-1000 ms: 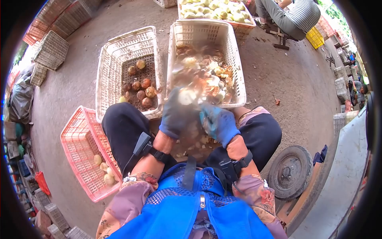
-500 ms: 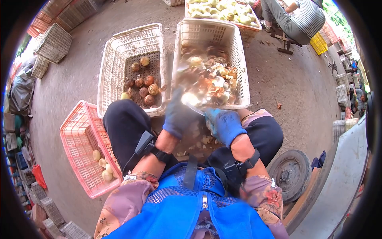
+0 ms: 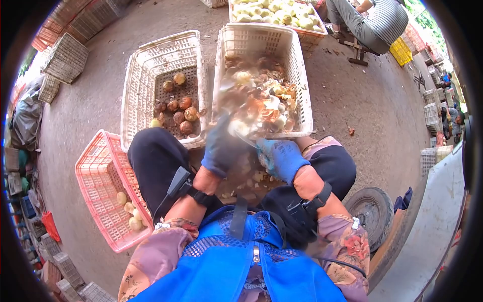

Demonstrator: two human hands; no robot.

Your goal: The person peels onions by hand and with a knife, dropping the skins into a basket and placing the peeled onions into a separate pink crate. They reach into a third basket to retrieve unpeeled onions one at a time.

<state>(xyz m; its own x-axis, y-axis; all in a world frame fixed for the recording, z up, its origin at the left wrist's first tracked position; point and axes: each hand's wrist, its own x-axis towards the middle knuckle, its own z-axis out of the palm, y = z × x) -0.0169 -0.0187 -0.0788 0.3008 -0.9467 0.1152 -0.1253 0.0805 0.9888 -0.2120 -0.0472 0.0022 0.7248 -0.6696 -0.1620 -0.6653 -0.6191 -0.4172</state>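
A pale, rounded onion (image 3: pixel 237 127) (its outline badly blurred) sits in the left hand (image 3: pixel 220 147); a thin-bladed knife (image 3: pixel 246 141) slants from the right hand (image 3: pixel 282 157) toward it.

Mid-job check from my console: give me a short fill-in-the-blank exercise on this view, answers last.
1. The left hand and right hand both wear ____ fabric gloves.
2. Round, brown-skinned onions lie in the white plastic crate to the ____ of the white plastic crate holding peelings.
3. Beside the left knee, pale, round onions lie in a ____ plastic crate.
4. The round, dark, rubber-tyred wheel is in the picture's ____ half.

Missing words: blue; left; pink; right.
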